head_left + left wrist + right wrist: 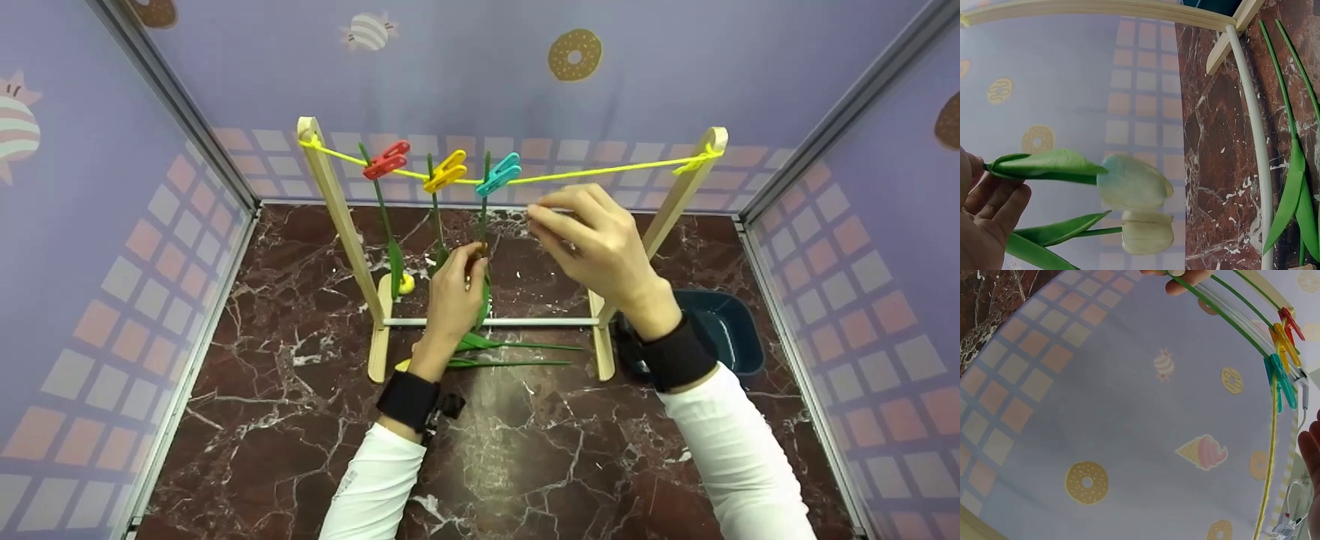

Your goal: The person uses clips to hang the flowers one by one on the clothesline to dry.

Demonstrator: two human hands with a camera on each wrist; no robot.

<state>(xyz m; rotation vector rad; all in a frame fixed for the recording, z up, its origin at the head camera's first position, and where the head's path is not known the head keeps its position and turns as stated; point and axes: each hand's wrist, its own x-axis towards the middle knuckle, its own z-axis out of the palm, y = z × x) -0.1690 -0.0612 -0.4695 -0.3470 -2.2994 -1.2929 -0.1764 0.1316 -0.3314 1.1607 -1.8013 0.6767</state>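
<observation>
Roughly past halfway, judging by the count: three flowers hang from the yellow line (600,171), two lie loose below. Upper left to upper centre of the head view, red clip (386,159) has the first flower (396,262), yellow clip (445,172) the second flower (1147,232), blue clip (499,175) the third flower (1134,183). All hang bloom-down; first bloom is yellow, second and third white, the third with a bluish tint near its base.

Left hand (455,289), centre of the head view, pinches the third flower's stem about where its leaf starts. Right hand (596,236), right of centre, sits near the blue clip but apart from it, fingers loosely bent, nothing seen in them. So third clip looks set, my read; letting go with the left hand probably finishes that flower.

Left over: upper loose flower (478,343) and lower loose flower (525,364), lower centre, stems pointing right, on the near side of the white crossbar (540,322). Yellow shows at the lower one's left end; upper one's bloom is hidden. No clip on the line right of the blue one. Teal tub (731,322), right side, partly covered by the right wrist; can't tell if it holds more clips.
</observation>
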